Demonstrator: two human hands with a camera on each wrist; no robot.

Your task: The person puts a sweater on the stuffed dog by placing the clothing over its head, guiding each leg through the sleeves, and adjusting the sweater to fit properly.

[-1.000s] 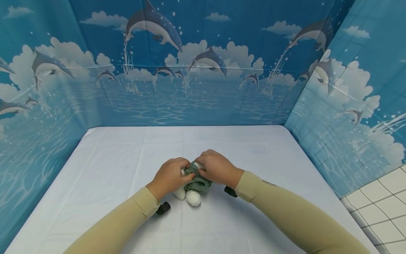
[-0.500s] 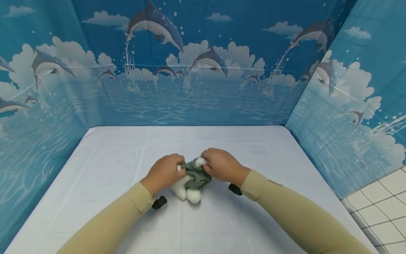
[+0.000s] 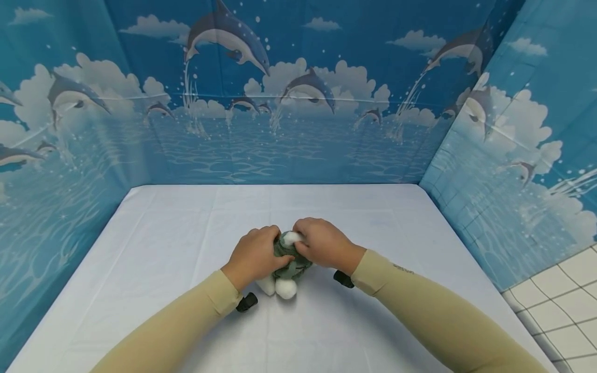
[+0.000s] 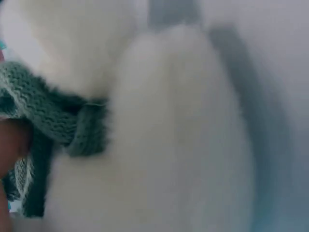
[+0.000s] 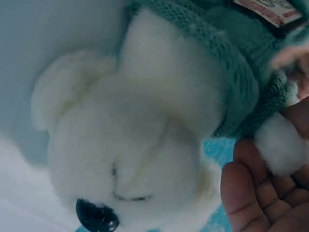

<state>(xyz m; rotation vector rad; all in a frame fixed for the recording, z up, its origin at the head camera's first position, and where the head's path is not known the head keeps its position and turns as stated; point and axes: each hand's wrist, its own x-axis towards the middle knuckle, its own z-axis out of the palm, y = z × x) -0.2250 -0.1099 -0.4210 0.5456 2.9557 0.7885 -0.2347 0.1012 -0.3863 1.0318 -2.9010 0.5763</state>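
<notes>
A white plush toy (image 3: 286,288) lies on the table in the head view, wearing a green knitted garment (image 3: 298,268). In the right wrist view the toy's head (image 5: 130,150) shows a black nose, stitched lines and a rounded ear. My left hand (image 3: 255,255) grips the garment's near-left side, thumb across the knit. From the right, my right hand (image 3: 324,242) holds a white furry limb end (image 5: 282,145) that pokes out of the knit. Green knit (image 4: 48,106) and white fur (image 4: 164,130) fill much of the left wrist view. The hands cover part of the toy.
A white cloth covers the table (image 3: 186,217). Blue curtains (image 3: 298,140) printed with dolphins hang along its back and sides. Black wrist devices (image 3: 247,302) sit under both cuffs. White tiles (image 3: 564,290) show beyond the right edge.
My left hand shifted left with its hold at the toy's side, then came back right onto the green knit. My right hand moved slightly up and right; the white limb end shows more beside it.
</notes>
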